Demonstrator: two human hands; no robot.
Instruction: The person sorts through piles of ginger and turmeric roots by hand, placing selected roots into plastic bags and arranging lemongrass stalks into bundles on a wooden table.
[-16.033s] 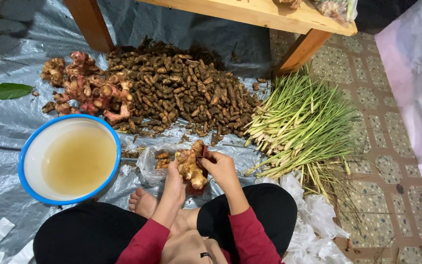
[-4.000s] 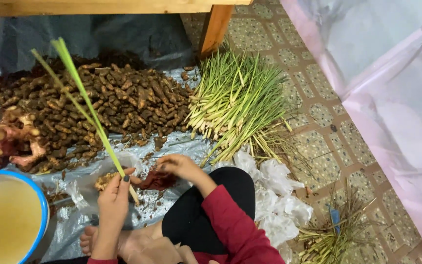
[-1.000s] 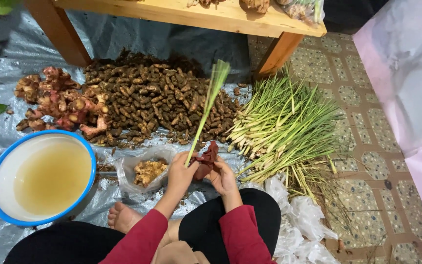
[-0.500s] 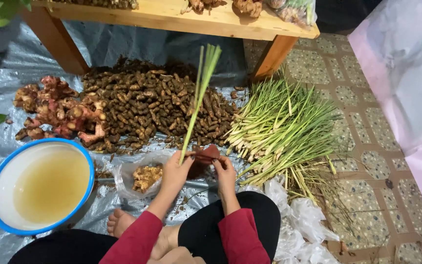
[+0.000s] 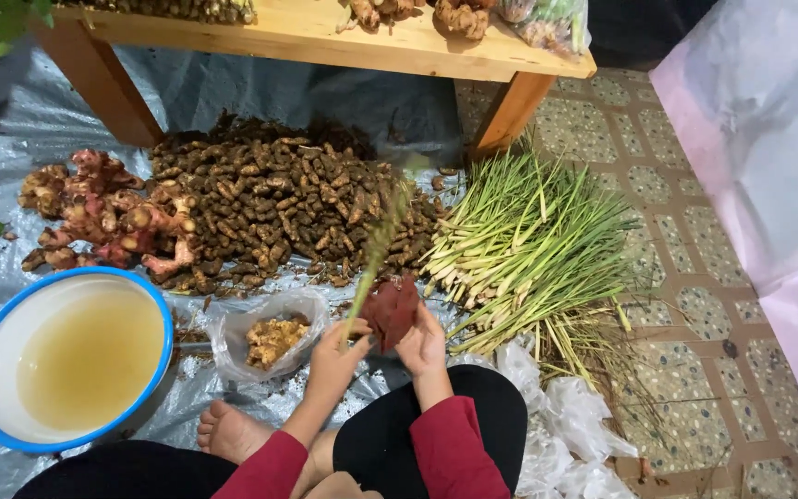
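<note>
My left hand [image 5: 336,356] grips the lower end of a bundle of green lemongrass stalks [image 5: 376,249] that stands up, blurred with motion. My right hand [image 5: 421,340] holds a dark red leaf-like piece [image 5: 390,309] against the base of the stalks. Both hands are above my folded legs. A clear plastic bag [image 5: 270,334] with yellowish root pieces lies open just left of my left hand.
A pile of brown roots [image 5: 279,203] and pinkish galangal roots [image 5: 108,217] lie on a grey tarp [image 5: 11,139]. A heap of lemongrass [image 5: 538,249] lies right. A blue-rimmed basin [image 5: 66,356] of yellowish water sits left. A wooden table [image 5: 325,37] stands behind.
The lemongrass bundle in my left hand has swung and tilted to the right, now blurred. My hands stay together at the red piece.
</note>
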